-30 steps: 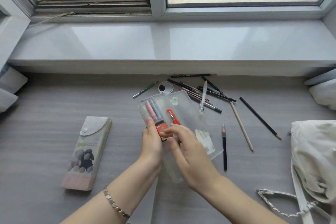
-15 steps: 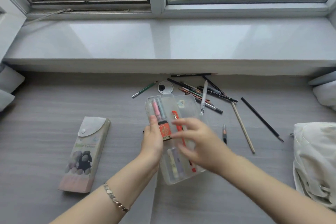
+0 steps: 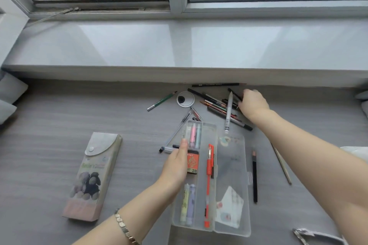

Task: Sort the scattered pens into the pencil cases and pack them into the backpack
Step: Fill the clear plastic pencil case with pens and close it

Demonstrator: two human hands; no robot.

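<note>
A clear plastic pencil case (image 3: 211, 129) lies open in front of me, its lid (image 3: 231, 163) flat to the right. Inside are an orange pen (image 3: 209, 175), an orange 2B box (image 3: 192, 162) and pastel highlighters (image 3: 188, 203). My left hand (image 3: 176, 162) grips the case's left edge, thumb on the rim. My right hand (image 3: 253, 103) reaches far out onto the pile of scattered pens (image 3: 217, 105), fingers curled over black ones. A grey fabric pencil case (image 3: 93, 177) with a bear picture lies shut at the left. A sliver of the white backpack (image 3: 356, 150) shows at the right edge.
Loose around the case are a white pen (image 3: 229, 113), a green pencil (image 3: 162, 101), clear pens (image 3: 177, 131), a black pencil (image 3: 254, 177) and a wooden pencil (image 3: 281, 165). A round desk grommet (image 3: 185, 99) sits beyond. The window sill (image 3: 179, 45) overhangs the far desk edge.
The case has been laid open flat on the desk. My right hand left it and stretched out to the pen pile. My left hand stays on the case's edge.
</note>
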